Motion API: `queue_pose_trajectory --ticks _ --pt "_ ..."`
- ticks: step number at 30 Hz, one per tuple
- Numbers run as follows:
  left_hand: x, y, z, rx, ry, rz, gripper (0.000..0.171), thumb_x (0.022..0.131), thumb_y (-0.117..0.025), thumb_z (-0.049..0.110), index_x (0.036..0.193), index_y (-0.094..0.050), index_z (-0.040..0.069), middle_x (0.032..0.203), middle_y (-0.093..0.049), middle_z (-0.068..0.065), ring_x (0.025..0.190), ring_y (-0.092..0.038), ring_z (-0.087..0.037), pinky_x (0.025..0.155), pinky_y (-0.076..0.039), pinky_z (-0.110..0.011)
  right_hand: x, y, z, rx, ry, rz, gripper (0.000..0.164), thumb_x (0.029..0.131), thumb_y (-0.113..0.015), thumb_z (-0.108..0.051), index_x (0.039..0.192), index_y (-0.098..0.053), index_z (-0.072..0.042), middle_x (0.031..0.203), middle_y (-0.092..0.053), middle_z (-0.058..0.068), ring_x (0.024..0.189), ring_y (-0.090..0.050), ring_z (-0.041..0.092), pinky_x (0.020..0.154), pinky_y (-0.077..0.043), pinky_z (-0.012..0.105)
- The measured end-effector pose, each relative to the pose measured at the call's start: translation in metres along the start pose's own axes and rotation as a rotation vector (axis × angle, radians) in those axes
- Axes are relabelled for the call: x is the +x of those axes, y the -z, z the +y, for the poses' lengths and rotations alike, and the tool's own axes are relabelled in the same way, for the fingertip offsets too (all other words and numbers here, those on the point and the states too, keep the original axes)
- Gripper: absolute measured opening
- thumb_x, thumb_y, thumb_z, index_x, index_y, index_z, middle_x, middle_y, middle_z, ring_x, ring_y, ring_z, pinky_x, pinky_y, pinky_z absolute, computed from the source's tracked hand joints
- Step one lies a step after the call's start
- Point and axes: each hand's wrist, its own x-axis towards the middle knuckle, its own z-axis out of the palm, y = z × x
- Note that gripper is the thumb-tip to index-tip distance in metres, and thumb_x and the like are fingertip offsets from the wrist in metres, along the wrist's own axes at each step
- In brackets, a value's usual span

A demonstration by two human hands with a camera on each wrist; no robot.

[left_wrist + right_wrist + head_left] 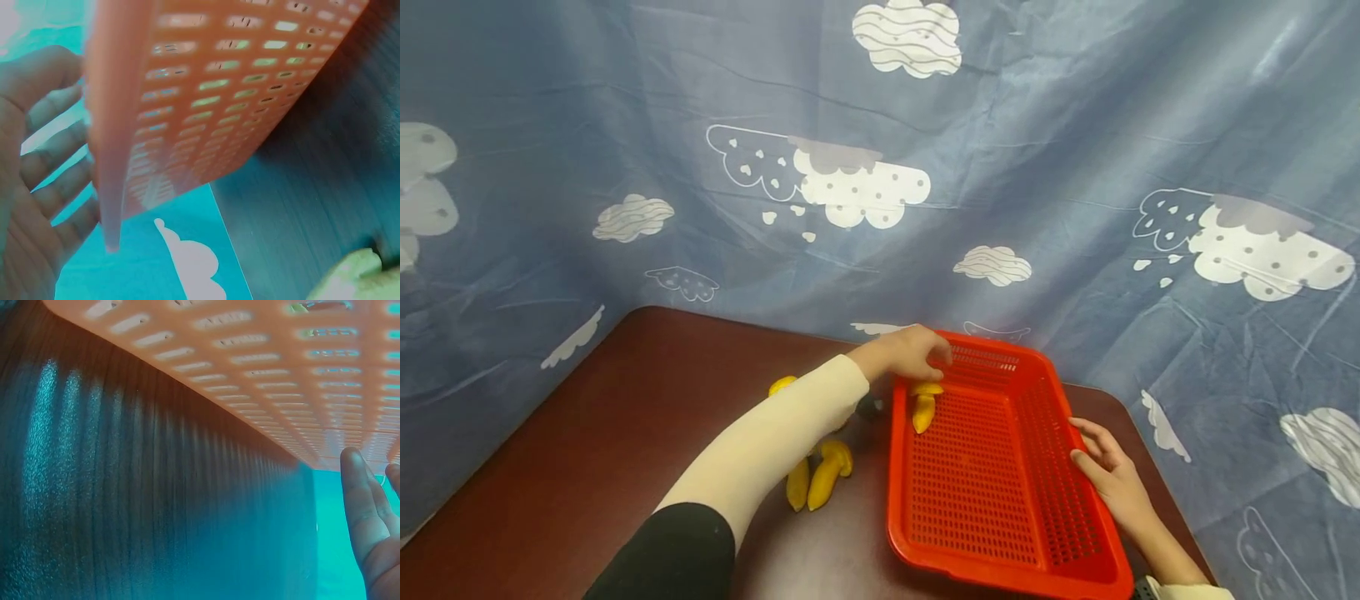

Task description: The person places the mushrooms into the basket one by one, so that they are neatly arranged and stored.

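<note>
My left hand [913,354] is over the far left corner of a red plastic basket [898,500], fingers loosely bent, holding nothing. In the left wrist view its spread fingers [59,184] show beyond the basket's rim. Just below that hand, inside the basket, lies a yellow mushroom-shaped piece [925,410]. My right hand [1116,483] holds the basket's right rim, thumb at the top edge. In the right wrist view, straight fingers [359,500] show beside the slotted wall. Left of the basket, another yellow mushroom-shaped piece [827,475] lies on the table.
The dark red-brown table [662,400] carries a few more yellow pieces [782,384], partly covered by the left arm. A small dark thing [870,407] sits between sleeve and basket, its kind unclear. A blue cloth with white clouds [820,83] hangs behind the table.
</note>
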Motion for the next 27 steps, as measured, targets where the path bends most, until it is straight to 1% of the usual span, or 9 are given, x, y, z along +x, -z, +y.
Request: queue_pose_trajectory --ticks 6,9,11,14,20,24,27 --pt "-0.016 0.008 0.0 -0.141 -0.062 0.099 0.029 0.091 -0.063 0.023 0.116 -0.066 0.01 0.115 -0.068 -0.001 0.108 -0.061 -0.012 0.095 -0.047 -0.025 -0.002 0.002 0.001 -0.026 -0.011 0.008 0.048 0.1 -0.044 -0.003 0.145 -0.027 0.002 0.118 -0.064 -0.015 0.087 -0.068 0.007 0.064 -0.057 0.031" --pt "-0.028 0.01 0.0 -0.167 -0.084 0.15 0.028 0.091 -0.063 0.023 0.115 -0.066 0.01 0.114 -0.069 -0.004 0.104 -0.061 -0.012 0.093 -0.047 -0.025 -0.001 0.001 0.001 -0.034 -0.017 0.007 0.049 0.1 -0.044 -0.004 0.145 -0.026 0.002 0.117 -0.064 -0.015 0.087 -0.068 0.007 0.064 -0.057 0.032" --pt "-0.037 0.01 0.001 -0.184 -0.079 0.173 0.028 0.09 -0.063 0.024 0.115 -0.066 0.011 0.114 -0.069 -0.004 0.102 -0.06 -0.01 0.091 -0.047 -0.024 -0.001 0.001 0.0 -0.043 -0.019 0.008 0.049 0.1 -0.044 -0.004 0.145 -0.026 0.002 0.117 -0.064 -0.015 0.087 -0.068 0.007 0.064 -0.057 0.032" --pt "-0.053 0.009 0.003 -0.181 -0.068 0.202 0.026 0.09 -0.063 0.025 0.113 -0.067 0.014 0.11 -0.069 -0.001 0.097 -0.06 -0.008 0.087 -0.048 -0.022 -0.001 0.0 0.0 -0.051 -0.022 0.012 0.048 0.1 -0.044 -0.005 0.145 -0.027 0.002 0.115 -0.064 -0.015 0.086 -0.068 0.007 0.064 -0.057 0.032" --pt "-0.084 0.002 0.006 -0.178 -0.071 0.218 0.023 0.09 -0.063 0.026 0.11 -0.066 0.016 0.102 -0.067 0.005 0.089 -0.061 -0.007 0.079 -0.049 -0.021 -0.002 0.0 -0.001 -0.047 -0.028 0.011 0.048 0.101 -0.044 -0.006 0.145 -0.026 0.0 0.113 -0.065 -0.013 0.085 -0.068 0.008 0.063 -0.057 0.033" --pt "-0.103 -0.005 0.006 -0.192 -0.064 0.21 0.024 0.089 -0.063 0.026 0.11 -0.066 0.014 0.102 -0.067 0.004 0.089 -0.062 -0.008 0.079 -0.05 -0.021 -0.002 0.0 -0.001 -0.033 -0.03 0.01 0.049 0.101 -0.044 -0.006 0.146 -0.026 -0.001 0.113 -0.065 -0.013 0.085 -0.068 0.008 0.063 -0.057 0.033" --pt "-0.117 -0.01 0.008 -0.205 -0.041 0.204 0.024 0.089 -0.063 0.027 0.11 -0.066 0.014 0.103 -0.066 0.005 0.091 -0.062 -0.008 0.08 -0.051 -0.022 -0.002 0.0 -0.001 -0.032 -0.028 0.007 0.049 0.101 -0.044 -0.006 0.146 -0.026 -0.001 0.113 -0.065 -0.013 0.085 -0.068 0.008 0.063 -0.057 0.032"
